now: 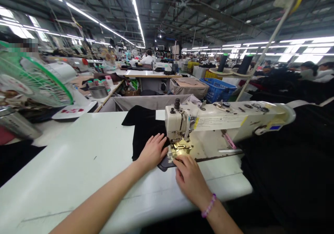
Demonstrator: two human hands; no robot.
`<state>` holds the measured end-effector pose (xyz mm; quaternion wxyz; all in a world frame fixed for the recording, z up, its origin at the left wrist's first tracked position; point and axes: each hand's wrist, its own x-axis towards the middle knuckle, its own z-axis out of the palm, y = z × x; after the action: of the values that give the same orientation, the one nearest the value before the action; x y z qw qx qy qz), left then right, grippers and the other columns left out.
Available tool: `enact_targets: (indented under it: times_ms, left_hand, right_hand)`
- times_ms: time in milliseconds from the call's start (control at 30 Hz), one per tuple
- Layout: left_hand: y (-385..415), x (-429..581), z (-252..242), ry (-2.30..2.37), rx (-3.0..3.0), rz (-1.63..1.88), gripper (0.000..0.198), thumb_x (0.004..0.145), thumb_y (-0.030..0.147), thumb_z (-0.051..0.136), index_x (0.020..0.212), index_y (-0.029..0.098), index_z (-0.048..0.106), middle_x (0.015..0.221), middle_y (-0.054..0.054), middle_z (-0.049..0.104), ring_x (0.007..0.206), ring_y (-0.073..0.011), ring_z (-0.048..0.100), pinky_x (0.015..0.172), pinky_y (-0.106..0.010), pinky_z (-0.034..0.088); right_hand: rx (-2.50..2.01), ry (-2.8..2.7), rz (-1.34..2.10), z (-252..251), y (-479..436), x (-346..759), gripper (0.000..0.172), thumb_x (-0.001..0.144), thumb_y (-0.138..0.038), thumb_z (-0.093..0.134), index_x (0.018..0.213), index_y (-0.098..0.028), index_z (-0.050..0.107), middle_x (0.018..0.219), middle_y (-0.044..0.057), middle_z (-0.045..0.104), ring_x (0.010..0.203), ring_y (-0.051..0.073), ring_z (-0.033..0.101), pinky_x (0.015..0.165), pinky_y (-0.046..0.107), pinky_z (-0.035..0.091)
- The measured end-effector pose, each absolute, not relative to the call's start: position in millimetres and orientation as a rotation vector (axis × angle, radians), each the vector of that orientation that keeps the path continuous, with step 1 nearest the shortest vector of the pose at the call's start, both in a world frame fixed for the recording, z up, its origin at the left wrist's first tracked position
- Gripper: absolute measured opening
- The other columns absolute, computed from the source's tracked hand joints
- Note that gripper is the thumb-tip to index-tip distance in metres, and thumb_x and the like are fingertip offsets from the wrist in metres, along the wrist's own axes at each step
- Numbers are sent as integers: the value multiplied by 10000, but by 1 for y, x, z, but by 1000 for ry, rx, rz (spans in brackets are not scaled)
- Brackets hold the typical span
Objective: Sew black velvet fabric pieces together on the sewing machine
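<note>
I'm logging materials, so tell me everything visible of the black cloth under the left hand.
The black cloth looks soft and matte, irregular in outline, jutting out at its far left. It lies mostly flat on the pale tabletop, beside the sewing machine. The left hand rests on its right side. Stitching can't be made out.

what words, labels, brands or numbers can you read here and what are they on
None is readable.
Label on the near sewing machine: printed lines, too small.
Blue panel on it: nothing legible.
Metal container: marking too blurred.
Far sewing machine: marking too small.
</note>
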<state>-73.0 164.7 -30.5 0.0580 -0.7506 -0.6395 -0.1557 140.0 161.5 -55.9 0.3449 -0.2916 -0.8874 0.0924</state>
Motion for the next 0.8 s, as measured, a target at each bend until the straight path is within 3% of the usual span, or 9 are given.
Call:
enact_targets:
  times_ms: [133, 233, 300, 400, 500, 567, 667, 800]
  left_hand:
    - [138, -65, -24, -2035, -2243, -390, 427, 951, 315, 560, 1322, 106, 599, 1435, -217, 566, 1336, -386, 521, 1073, -557, 450]
    - [113, -57, -10, -2046, -2292, -331, 316, 921, 361, 604, 1119, 138, 709, 1230, -181, 697, 1139, -367, 657, 947, -518, 536]
    - [108, -56, -3, -2059, -2301, -316, 273, 967, 322, 516, 1029, 156, 724, 1114, -147, 731, 1022, -313, 698, 903, -479, 551]
    - [123, -68, -5, -2114, -2242, -334, 360, 1005, 247, 409, 1258, 116, 628, 1331, -192, 644, 1233, -322, 605, 1026, -504, 483]
    - [149, -88, -22, -2170, -2216, -329, 484, 1013, 347, 437, 1433, 112, 487, 1531, -202, 469, 1436, -352, 405, 1138, -587, 354]
    - [162, -101, -32, -2184, -2228, -321, 536, 1008, 434, 450, 1458, 144, 467, 1562, -182, 429, 1461, -338, 372, 1167, -589, 308]
    - [175, -115, -37, -2176, -2225, -338, 570, 989, 512, 473, 1442, 166, 491, 1556, -168, 445, 1448, -317, 399, 1175, -543, 318]
    - [197, -132, -21, -2168, -2116, -398, 345, 1027, 394, 449, 1198, 182, 660, 1322, -113, 662, 1235, -245, 605, 1071, -476, 454]
  right_hand:
    - [-649, -2278, 240, -55, 160, 142, 288, 887, -30, 478, 1020, -174, 688, 968, 89, 707, 911, 229, 656, 856, 415, 558]
    - [-605, -2290, 216, -54, 158, 138, 333, 946, -77, 442, 1208, -133, 640, 1176, 138, 700, 1102, 249, 642, 958, 446, 540]
    - [-591, -2347, 186, -56, 156, 133, 347, 965, -122, 469, 1282, -121, 612, 1299, 144, 664, 1217, 275, 597, 1019, 485, 506]
    - [-584, -2433, 137, -61, 151, 127, 318, 971, -140, 500, 1257, -138, 637, 1301, 118, 679, 1221, 287, 601, 1036, 517, 478]
    - [-570, -2448, 86, -63, 148, 125, 312, 968, -121, 500, 1242, -152, 645, 1263, 105, 701, 1187, 275, 620, 1045, 513, 459]
    - [-552, -2434, 64, -64, 146, 126, 297, 958, -123, 516, 1220, -157, 652, 1236, 103, 710, 1166, 279, 627, 1034, 509, 465]
    - [-515, -2387, 46, -66, 145, 126, 277, 942, -128, 526, 1181, -158, 663, 1191, 97, 725, 1102, 282, 650, 985, 489, 503]
    - [-416, -2297, -17, -74, 150, 125, 297, 923, -138, 527, 1190, -142, 658, 1159, 104, 738, 1019, 269, 677, 877, 422, 565]
